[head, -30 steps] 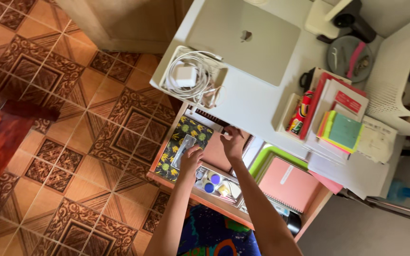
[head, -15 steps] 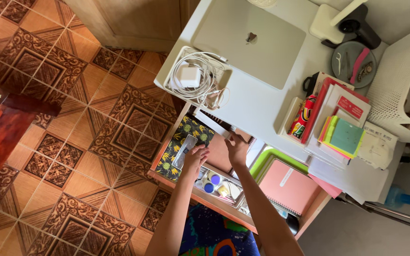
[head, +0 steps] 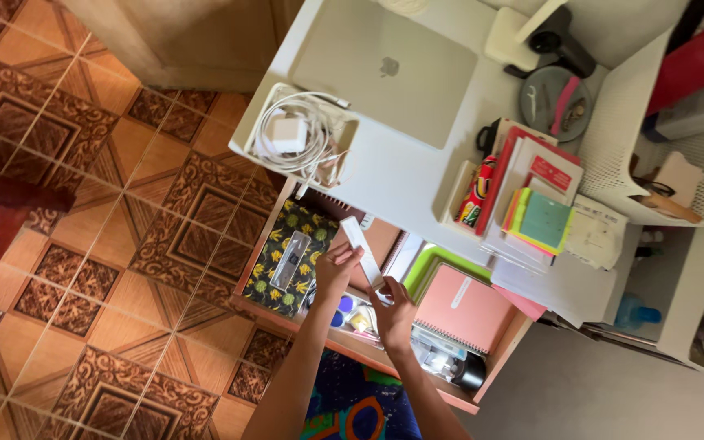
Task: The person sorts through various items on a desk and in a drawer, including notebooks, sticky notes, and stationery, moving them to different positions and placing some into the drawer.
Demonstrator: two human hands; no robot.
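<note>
I hold a slim white rectangular box (head: 361,251) above the open drawer (head: 352,346). It is long, narrow and flat-sided, plain white on the face that shows, and it lies tilted, one end up toward the white desk (head: 417,175) and the other down toward me. My left hand (head: 335,269) grips the upper half, fingers closed around its edge. My right hand (head: 393,314) pinches the lower end between thumb and fingers (both grips are closed on the box).

The box sits between the floral tissue box (head: 291,257) on its left and the pink spiral notebook (head: 462,310) in the green tray (head: 425,262) on its right. Just below it in the drawer lies a clear tray of small round items (head: 350,314).

Compared with half a second ago: both hands then reached deeper into the drawer, the left resting on the floral tissue box and the right up near the desk edge, and the white box lay at the back of the drawer. Now the box is lifted out and held clear, and both hands have drawn back toward me.
</note>
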